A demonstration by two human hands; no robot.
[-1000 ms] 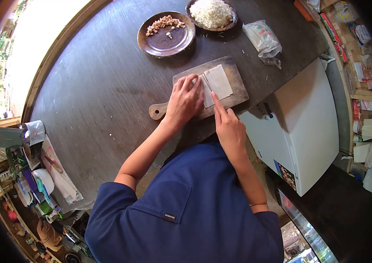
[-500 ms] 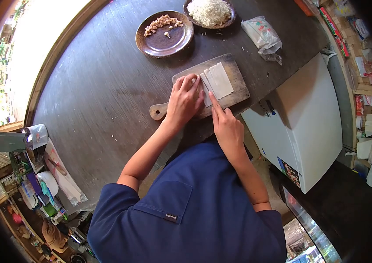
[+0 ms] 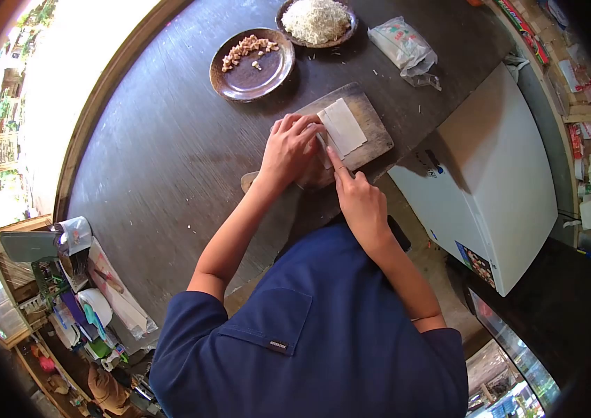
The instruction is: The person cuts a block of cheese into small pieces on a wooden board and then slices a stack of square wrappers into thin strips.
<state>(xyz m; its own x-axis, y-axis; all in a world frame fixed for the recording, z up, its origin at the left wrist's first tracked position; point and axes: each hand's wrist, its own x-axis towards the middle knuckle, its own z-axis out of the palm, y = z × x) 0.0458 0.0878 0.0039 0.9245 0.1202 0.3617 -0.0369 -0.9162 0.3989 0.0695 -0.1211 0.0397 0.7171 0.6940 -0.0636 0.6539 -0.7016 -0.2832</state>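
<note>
A stack of thin pale pastry sheets [image 3: 343, 129] lies on a wooden cutting board [image 3: 375, 127]. My left hand [image 3: 287, 152] presses on the left side of the stack, its fingers bent and close together. From the lower right, my right hand [image 3: 362, 202] is closed around a knife [image 3: 324, 142], with the index finger stretched along it. Most of the knife is hidden by my hands; only a thin part of the blade shows at the sheets' left edge. The board's handle [image 3: 247, 182] peeks out below my left wrist.
Beyond the board stand a brown plate [image 3: 252, 83] with small diced pieces and a bowl [image 3: 354, 26] heaped with pale shreds [image 3: 316, 19]. A plastic packet [image 3: 405, 47] lies to their right. A white fridge [image 3: 494, 188] adjoins the table's right edge; utensils [image 3: 76, 261] crowd the left.
The view has shifted slightly. My left hand's fingers now reach farther over the strip at the sheets' left edge. My right hand stays by the lower edge of the sheets.
</note>
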